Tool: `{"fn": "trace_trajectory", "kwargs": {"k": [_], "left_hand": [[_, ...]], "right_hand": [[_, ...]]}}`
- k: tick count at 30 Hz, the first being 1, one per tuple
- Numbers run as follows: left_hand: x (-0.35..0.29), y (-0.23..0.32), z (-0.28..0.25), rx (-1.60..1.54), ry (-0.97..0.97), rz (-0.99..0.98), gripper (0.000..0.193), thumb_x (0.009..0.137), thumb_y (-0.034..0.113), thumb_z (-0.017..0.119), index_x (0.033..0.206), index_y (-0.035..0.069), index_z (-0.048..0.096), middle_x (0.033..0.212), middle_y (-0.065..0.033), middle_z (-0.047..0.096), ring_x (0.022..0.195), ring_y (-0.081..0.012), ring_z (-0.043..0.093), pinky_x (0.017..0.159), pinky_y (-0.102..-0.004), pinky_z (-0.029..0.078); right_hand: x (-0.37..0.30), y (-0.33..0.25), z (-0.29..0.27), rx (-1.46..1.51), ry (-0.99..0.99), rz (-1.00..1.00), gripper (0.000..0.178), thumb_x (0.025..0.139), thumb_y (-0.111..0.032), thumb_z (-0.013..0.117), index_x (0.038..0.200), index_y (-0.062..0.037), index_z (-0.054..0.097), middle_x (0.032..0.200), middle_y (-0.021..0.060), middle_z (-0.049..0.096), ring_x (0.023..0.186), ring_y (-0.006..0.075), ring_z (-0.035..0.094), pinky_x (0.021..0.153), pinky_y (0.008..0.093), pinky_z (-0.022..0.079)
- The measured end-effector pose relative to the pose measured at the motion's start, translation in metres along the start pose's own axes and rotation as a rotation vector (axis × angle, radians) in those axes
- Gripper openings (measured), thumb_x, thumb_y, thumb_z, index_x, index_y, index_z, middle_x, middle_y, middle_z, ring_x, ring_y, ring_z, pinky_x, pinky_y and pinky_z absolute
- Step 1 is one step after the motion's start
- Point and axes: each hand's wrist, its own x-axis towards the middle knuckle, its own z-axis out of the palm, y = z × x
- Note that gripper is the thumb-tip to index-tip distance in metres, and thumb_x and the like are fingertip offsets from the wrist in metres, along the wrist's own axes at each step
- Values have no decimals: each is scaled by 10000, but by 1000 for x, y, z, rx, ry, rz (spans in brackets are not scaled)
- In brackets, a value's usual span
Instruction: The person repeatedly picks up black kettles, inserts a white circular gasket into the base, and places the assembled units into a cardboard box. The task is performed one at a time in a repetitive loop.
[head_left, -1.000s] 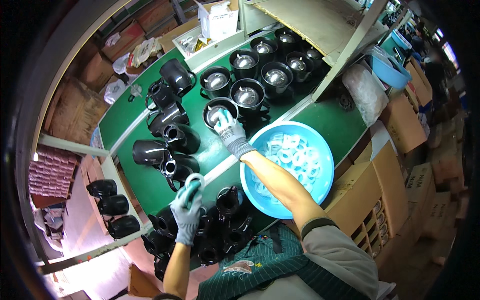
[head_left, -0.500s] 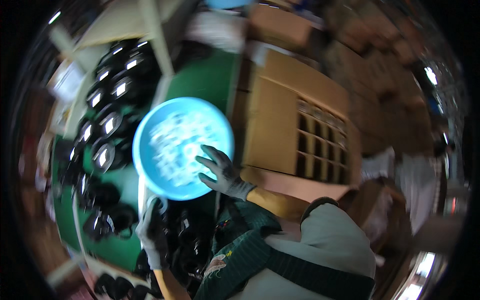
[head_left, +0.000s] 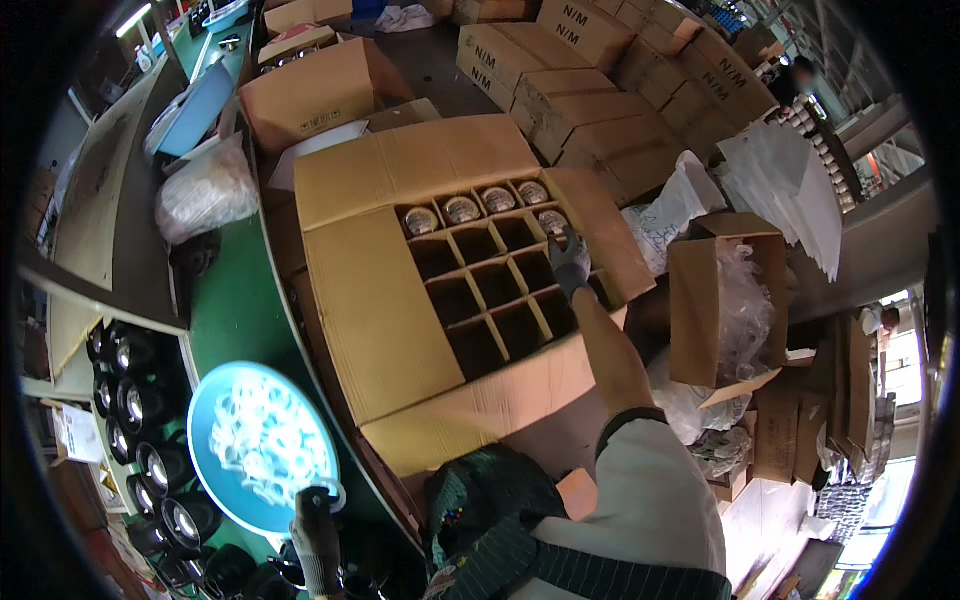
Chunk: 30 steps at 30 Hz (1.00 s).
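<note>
Beside the near rim of a light blue basin is my left hand, in a grey glove. It is closed, with a pale ring at its fingertips. Many similar white, translucent rings fill the basin. My right hand, also gloved, reaches into an open cardboard box with a divider grid. Its fingers close at the near edge of a round silver-topped piece, which sits in a compartment at the right side; the fingertips are partly hidden. Several similar pieces stand in the far row.
Shiny black round housings crowd the left side of the green bench. A plastic-wrapped bundle lies farther along it. Closed cartons are stacked beyond the box. A carton of clear plastic bags is at the right.
My right hand has left the basin and moved right into the box. The view has swung right, so the basin appears lower left. My left hand stays near the basin with the ring.
</note>
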Motion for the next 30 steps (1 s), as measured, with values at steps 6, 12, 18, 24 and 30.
{"fn": "trace_trajectory", "kwargs": {"k": [6, 12, 18, 24, 30], "left_hand": [[33, 7, 33, -407, -176, -202, 499, 918, 112, 626, 1383, 83, 449, 1001, -121, 681, 914, -222, 683, 778, -335, 553], [43, 91, 36, -142, 52, -158, 277, 870, 13, 663, 1102, 62, 521, 723, -116, 682, 653, -170, 645, 593, -337, 509], [58, 114, 27, -69, 123, -133, 310, 902, 92, 694, 1150, 40, 514, 697, -116, 678, 605, -201, 660, 558, -342, 494], [28, 124, -16, -232, 264, -116, 370, 950, 126, 700, 1252, 61, 497, 899, -122, 752, 758, -157, 706, 661, -306, 547], [-3, 89, -50, -536, 385, 12, 158, 947, 58, 666, 1075, 39, 575, 994, -125, 758, 788, -182, 738, 614, -312, 581]], "right_hand": [[155, 86, 16, -546, -368, -148, 724, 952, -415, 624, 1570, -160, 346, 1583, 135, 390, 1391, 348, 441, 1071, 470, 471], [159, -4, 61, -1073, -615, -213, 605, 958, -394, 612, 1477, -144, 425, 1558, 121, 387, 1440, 347, 343, 1175, 543, 280], [158, 45, 28, -962, -256, -589, 263, 904, -304, 679, 1085, -114, 694, 1129, 114, 682, 1045, 275, 636, 873, 406, 522], [115, -74, -104, -96, -341, -1082, 349, 776, -177, 841, 1056, -32, 693, 982, 93, 724, 866, 208, 671, 780, 341, 553], [-109, -149, -129, 468, -534, -676, 638, 817, -145, 833, 1352, -9, 514, 1244, 114, 641, 1094, 216, 630, 932, 368, 532]]}}
